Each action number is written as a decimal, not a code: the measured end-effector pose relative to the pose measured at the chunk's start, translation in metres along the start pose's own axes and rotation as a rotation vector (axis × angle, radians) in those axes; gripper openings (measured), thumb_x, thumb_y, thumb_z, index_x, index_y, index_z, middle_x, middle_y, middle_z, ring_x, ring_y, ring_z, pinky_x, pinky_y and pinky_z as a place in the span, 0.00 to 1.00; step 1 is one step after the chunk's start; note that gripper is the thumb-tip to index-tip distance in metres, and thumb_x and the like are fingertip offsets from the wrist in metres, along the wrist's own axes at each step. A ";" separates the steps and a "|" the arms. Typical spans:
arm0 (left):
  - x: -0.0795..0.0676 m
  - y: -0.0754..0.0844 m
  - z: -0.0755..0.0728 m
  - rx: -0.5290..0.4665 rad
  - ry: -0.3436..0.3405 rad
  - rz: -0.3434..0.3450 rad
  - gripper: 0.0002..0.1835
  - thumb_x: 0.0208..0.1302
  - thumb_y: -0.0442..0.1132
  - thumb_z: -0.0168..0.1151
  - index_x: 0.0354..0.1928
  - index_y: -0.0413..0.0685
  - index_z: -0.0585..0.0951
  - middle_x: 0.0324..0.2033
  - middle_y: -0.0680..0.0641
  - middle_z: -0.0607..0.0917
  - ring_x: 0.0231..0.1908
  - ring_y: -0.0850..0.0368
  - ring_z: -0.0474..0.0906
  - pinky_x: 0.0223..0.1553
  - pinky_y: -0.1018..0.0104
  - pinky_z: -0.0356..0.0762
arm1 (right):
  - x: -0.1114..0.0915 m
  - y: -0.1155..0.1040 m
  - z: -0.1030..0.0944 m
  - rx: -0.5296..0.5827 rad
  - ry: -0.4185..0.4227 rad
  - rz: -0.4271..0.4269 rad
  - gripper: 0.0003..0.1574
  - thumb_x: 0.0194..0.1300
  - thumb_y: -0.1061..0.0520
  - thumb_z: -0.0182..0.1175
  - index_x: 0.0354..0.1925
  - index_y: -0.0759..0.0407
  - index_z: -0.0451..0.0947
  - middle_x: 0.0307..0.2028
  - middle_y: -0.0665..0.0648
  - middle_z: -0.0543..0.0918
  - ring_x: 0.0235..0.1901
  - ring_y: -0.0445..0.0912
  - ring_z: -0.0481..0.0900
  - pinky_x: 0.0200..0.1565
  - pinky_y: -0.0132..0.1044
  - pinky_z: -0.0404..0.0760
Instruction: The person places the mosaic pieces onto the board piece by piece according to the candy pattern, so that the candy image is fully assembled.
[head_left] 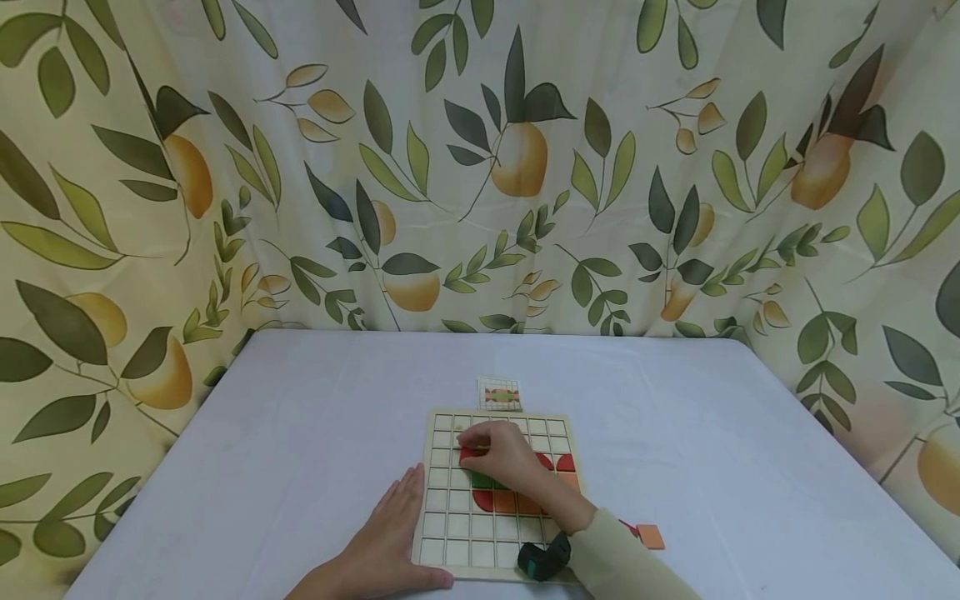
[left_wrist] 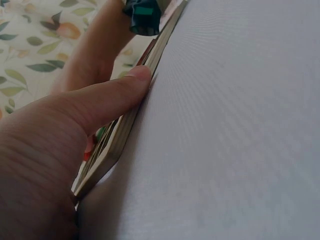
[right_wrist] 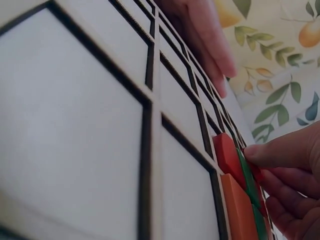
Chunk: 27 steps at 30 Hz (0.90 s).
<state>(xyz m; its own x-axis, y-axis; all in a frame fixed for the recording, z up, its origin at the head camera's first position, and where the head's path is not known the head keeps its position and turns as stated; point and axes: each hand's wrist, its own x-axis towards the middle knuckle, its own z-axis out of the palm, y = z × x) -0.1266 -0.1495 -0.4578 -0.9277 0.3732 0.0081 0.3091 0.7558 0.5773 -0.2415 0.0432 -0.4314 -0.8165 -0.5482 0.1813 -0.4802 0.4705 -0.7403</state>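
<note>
A wooden grid board (head_left: pixel 444 527) lies on the table with coloured tiles in its middle rows. My left hand (head_left: pixel 382 529) rests along the board's left edge, fingers straight; its thumb (left_wrist: pixel 117 100) lies on the near edge in the left wrist view. Over the board, my right hand (head_left: pixel 506 457) pinches a red tile (head_left: pixel 467 454) between thumb and fingertips at a left-hand cell. Just below are a green tile (head_left: pixel 482 481), a rounded red tile (head_left: pixel 483 501) and orange tiles (head_left: pixel 506 502). More red tiles (head_left: pixel 566 462) sit to the right. The right hand and forearm hide part of the grid.
A small pattern card (head_left: pixel 498 393) stands behind the board's far edge. Right of the board, a loose orange tile (head_left: pixel 651 537) lies on the white tabletop (head_left: pixel 712 450), beside a partly covered red piece. A black wrist device (head_left: pixel 543 560) hangs over the near right corner.
</note>
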 end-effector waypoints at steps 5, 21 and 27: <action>-0.001 0.001 -0.001 -0.011 -0.006 -0.003 0.71 0.37 0.77 0.58 0.70 0.36 0.39 0.70 0.41 0.43 0.69 0.51 0.35 0.64 0.49 0.37 | 0.002 -0.001 0.001 0.000 -0.014 -0.006 0.14 0.52 0.65 0.67 0.40 0.62 0.82 0.37 0.53 0.84 0.39 0.44 0.80 0.41 0.34 0.78; 0.000 0.002 -0.002 -0.016 -0.005 -0.004 0.71 0.37 0.77 0.59 0.70 0.35 0.39 0.70 0.40 0.44 0.69 0.49 0.36 0.64 0.48 0.37 | 0.006 -0.002 0.003 -0.008 -0.069 0.000 0.14 0.53 0.63 0.67 0.41 0.60 0.83 0.37 0.50 0.83 0.39 0.41 0.79 0.43 0.33 0.77; 0.000 0.002 -0.002 -0.012 -0.006 -0.011 0.71 0.37 0.77 0.59 0.70 0.35 0.39 0.70 0.40 0.44 0.69 0.49 0.36 0.64 0.47 0.38 | 0.007 -0.002 0.004 -0.008 -0.073 0.002 0.14 0.53 0.63 0.67 0.41 0.60 0.83 0.37 0.50 0.83 0.39 0.41 0.79 0.43 0.34 0.77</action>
<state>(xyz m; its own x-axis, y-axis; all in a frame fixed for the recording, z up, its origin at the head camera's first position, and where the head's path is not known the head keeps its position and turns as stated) -0.1267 -0.1496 -0.4551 -0.9298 0.3681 -0.0026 0.2966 0.7532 0.5872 -0.2449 0.0356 -0.4309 -0.7921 -0.5961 0.1313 -0.4811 0.4773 -0.7353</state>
